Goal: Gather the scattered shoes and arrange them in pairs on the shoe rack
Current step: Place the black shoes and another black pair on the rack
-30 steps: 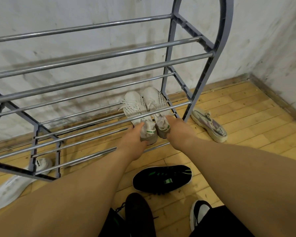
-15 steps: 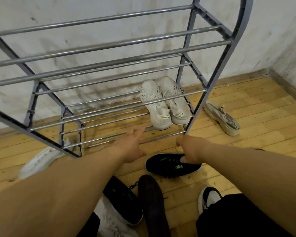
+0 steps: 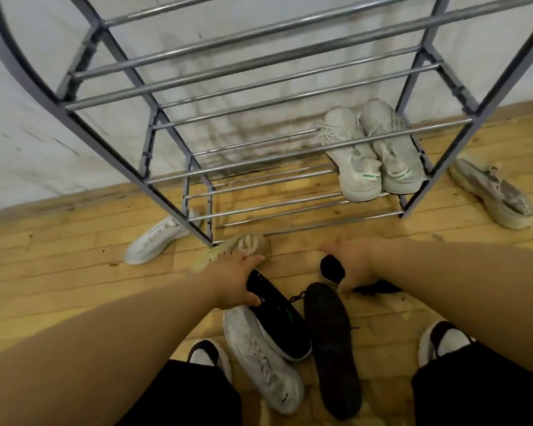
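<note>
Surveying the edges first: the shoe rack [image 3: 120,161] stands against the wall at 12 o'clock, and its lowest front rail bounds the floor [image 3: 59,272] just beyond both hands. Open boards lie at 9 o'clock, left of the rack's foot, and at 3 o'clock past its right leg.

Contents of the rack: one pair of white shoes [image 3: 356,170] sits on the bottom tier at 1 o'clock, side by side and touching, heels toward the person.

On the floor, a grey shoe [image 3: 493,192] lies at 3 o'clock just outside the right leg. A white shoe [image 3: 154,244] lies at 9 o'clock, partly behind the left leg. A beige shoe [image 3: 240,244], blurred, lies just beyond the left hand [image 3: 231,281].

That hand's grip is closed round the end of a black shoe with a green mark [image 3: 280,321], which overlaps a second white shoe [image 3: 259,355]. An upturned dark shoe [image 3: 330,348] lies at 6 o'clock. The right hand [image 3: 354,262] has its grip curled over another black shoe [image 3: 331,269].
</note>
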